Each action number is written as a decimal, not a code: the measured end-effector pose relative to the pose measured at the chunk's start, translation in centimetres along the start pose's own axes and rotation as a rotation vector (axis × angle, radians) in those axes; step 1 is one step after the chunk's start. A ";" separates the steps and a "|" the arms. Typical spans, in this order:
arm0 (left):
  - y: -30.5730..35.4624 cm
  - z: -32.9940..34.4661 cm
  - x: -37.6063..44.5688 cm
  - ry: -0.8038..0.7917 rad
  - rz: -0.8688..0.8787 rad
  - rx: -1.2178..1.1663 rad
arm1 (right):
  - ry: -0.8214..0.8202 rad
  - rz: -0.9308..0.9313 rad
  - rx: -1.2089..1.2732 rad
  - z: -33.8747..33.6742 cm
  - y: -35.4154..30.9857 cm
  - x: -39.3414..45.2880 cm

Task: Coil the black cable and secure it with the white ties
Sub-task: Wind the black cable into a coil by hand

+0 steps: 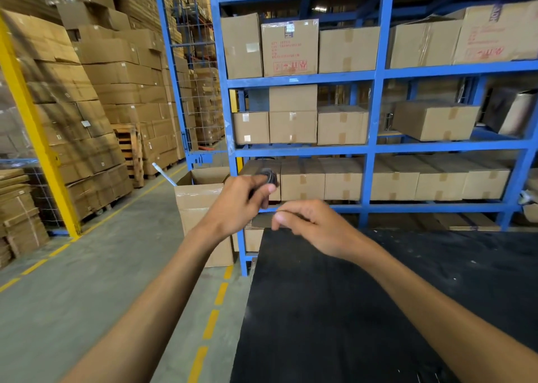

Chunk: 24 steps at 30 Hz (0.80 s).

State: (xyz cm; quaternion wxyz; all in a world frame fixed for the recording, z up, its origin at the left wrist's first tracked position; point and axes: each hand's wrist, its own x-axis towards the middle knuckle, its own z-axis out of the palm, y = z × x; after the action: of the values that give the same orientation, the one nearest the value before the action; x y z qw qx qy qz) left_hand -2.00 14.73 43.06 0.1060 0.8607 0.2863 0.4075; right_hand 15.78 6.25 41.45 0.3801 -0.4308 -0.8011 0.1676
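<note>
L hand: raised, fingers curled, gripping sth dark
R hand: lower, fingers loosely curled, thumb fwd

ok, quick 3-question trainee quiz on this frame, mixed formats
1. True or false: the left hand grips a coiled black cable.
2. The right hand is over: A) the floor B) the black table C) a shelf.
3. Fill in: the open cardboard box stands on the floor beside the ____ rack.

Key: 1 true; 2 B; 3 blue.
</note>
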 end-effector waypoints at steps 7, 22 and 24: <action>1.3 -0.6 -1.3 -0.407 -0.228 -0.655 | 0.219 0.046 -0.169 -5.6 1.5 0.5; 2.3 2.0 1.1 0.123 -0.183 -1.041 | 0.015 0.034 -0.075 5.0 2.3 -3.2; 1.7 3.0 0.5 0.150 -0.176 -0.743 | -0.026 -0.002 -0.164 4.5 1.3 -3.0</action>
State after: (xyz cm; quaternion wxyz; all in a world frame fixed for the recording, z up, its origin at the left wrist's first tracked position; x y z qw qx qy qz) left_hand 1.25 13.81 42.13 0.4240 0.7037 0.1987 0.5344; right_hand 14.18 4.78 36.35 0.3334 -0.4576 -0.8173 0.1068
